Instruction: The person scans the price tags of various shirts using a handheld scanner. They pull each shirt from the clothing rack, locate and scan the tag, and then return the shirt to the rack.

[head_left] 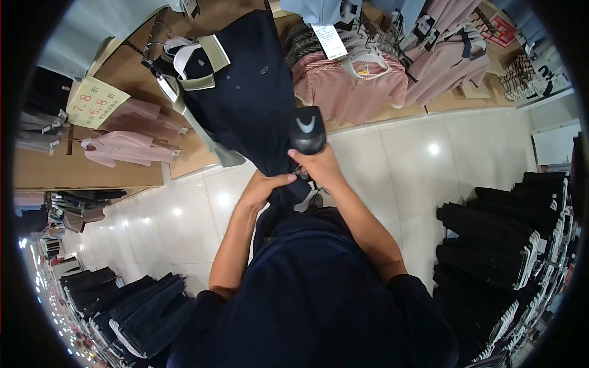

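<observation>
A dark navy polo shirt (248, 86) with a khaki collar hangs from a white hanger (183, 60) on the rack at upper left. Its lower part is drawn out towards my body. My left hand (259, 187) is closed on the bunched dark cloth, thumb pointing right. Close beside it, my right hand (322, 167) grips a black barcode scanner (308, 130), whose head points away from me. Between the hands something small and pale shows at the cloth; I cannot make out what it is. The scanner's handle is mostly hidden by my fingers.
Pink striped shirts (353, 80) hang ahead, with a white tag (329, 42) above them. A yellow price sign (98, 102) stands at left near folded-sleeve pink tops (129, 147). Racks of dark trousers (485, 239) flank me at right and lower left. Pale tiles (374, 159) cover the floor.
</observation>
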A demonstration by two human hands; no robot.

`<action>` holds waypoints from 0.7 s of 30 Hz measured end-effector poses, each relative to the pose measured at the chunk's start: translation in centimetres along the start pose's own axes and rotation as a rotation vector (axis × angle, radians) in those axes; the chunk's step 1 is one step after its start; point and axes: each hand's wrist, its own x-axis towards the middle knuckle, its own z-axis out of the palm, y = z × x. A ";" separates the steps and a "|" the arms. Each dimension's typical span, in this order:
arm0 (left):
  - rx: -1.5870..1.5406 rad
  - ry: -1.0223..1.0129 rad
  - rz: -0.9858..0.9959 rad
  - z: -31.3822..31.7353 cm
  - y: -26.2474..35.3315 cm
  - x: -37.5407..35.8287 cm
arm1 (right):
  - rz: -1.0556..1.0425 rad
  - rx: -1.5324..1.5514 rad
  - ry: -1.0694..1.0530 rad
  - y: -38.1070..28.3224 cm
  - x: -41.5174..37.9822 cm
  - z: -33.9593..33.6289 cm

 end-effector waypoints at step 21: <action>-0.499 -0.101 0.197 -3.1 0.2 1.7 | 0.141 0.460 -0.423 3.6 0.7 -2.5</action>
